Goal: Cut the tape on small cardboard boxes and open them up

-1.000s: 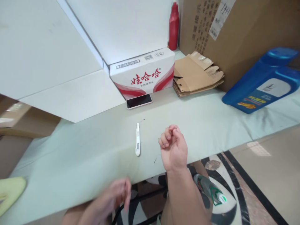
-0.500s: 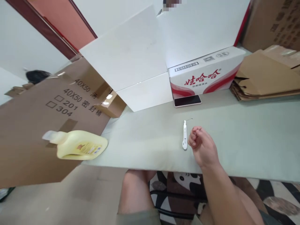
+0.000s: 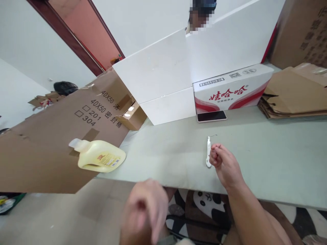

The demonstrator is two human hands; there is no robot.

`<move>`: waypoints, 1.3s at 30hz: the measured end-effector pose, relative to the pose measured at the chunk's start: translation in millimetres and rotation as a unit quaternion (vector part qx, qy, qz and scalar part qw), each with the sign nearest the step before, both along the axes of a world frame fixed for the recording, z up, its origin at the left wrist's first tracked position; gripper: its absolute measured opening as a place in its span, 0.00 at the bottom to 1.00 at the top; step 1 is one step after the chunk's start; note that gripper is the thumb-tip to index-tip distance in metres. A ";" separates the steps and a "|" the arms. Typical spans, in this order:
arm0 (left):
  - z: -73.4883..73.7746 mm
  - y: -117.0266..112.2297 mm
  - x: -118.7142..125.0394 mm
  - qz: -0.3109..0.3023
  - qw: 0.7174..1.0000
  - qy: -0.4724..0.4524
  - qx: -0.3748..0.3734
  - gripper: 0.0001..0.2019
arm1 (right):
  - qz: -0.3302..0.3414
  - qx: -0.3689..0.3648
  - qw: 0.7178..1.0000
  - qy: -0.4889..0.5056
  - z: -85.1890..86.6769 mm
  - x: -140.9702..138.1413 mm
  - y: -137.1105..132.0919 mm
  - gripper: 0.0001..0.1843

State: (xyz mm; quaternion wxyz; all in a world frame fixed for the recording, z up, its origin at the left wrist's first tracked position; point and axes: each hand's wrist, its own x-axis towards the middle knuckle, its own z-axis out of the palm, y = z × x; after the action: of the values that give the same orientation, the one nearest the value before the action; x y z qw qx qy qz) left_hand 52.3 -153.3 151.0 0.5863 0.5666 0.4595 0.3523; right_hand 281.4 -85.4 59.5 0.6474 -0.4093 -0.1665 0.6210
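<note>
My right hand [image 3: 226,165] rests above the table close to a slim white tool, its fingers curled into a loose fist with nothing visible in them. Shaped like a utility knife, the white tool [image 3: 208,154] lies lengthwise on the table just left of that hand, partly covered by its fingers. A thin dark strand shows at the tool's far tip. My left hand [image 3: 148,207] is at the table's near edge, over my leg, smeared by motion. Its fingers look bent, but whether they hold anything cannot be made out.
A pale yellow jug [image 3: 102,158] lies tilted at the table's left edge, by a large brown carton [image 3: 51,136]. At the back are a phone [image 3: 212,116], a red-and-white box [image 3: 232,92] and white panels [image 3: 158,71]. Flattened cardboard [image 3: 298,92] is stacked right. A person's head shows behind the panels.
My left hand has come into view at the bottom. The scene has shifted right as the camera turned left. My right fist is now nearer the white tool, overlapping it slightly.
</note>
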 end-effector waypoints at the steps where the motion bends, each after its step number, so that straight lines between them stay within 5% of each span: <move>1: 1.4 10.8 -1.3 0.009 1.000 -0.020 0.008 0.28 | -0.001 -0.005 1.000 -0.008 -1.0 2.2 -0.4 0.20; 7: -1.5 87.2 -27.1 0.096 0.988 -0.106 0.055 0.22 | -0.005 -0.047 0.995 -0.086 -20.0 -3.4 4.8 0.22; 10: -15.4 119.6 -53.0 0.116 0.984 -0.109 0.075 0.18 | 0.030 -0.054 0.987 -0.146 -31.4 -20.8 9.8 0.22; 13: -34.6 139.4 -83.0 0.206 0.964 -0.143 0.084 0.16 | 0.082 -0.048 0.968 -0.233 -36.1 -45.7 19.2 0.22; 17: -59.9 141.7 -127.0 0.294 0.937 -0.180 0.052 0.15 | 0.142 -0.022 0.944 -0.297 -29.3 -104.1 50.6 0.25; 21: -78.7 135.4 -165.6 0.343 0.925 -0.159 0.028 0.14 | 0.206 0.044 0.922 -0.326 -16.5 -198.5 101.7 0.22; 24: -84.4 136.6 -181.5 0.405 0.897 -0.169 0.041 0.13 | 0.234 0.112 0.896 -0.360 -5.9 -272.9 144.1 0.20; 29: -83.1 142.6 -186.6 0.402 0.886 -0.228 0.043 0.13 | 0.221 0.243 0.829 -0.453 13.9 -363.2 210.9 0.14; 35: -82.0 148.4 -184.3 0.401 0.879 -0.248 0.067 0.14 | 0.245 0.319 0.703 -0.586 25.3 -411.2 264.2 0.22; 37: -81.4 148.5 -182.9 0.404 0.879 -0.243 0.071 0.15 | 0.250 0.328 0.693 -0.591 25.5 -412.4 267.2 0.24; 39: -80.8 146.9 -181.8 0.420 0.873 -0.232 0.084 0.15 | 0.224 0.306 0.722 -0.579 26.7 -403.2 260.2 0.24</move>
State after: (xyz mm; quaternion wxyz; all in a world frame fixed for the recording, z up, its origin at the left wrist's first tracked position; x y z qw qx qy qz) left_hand -129.5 -6.4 70.3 0.4228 0.2691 0.4741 0.7240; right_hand -121.8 174.8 86.2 0.3575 -0.4198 -0.7764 0.3053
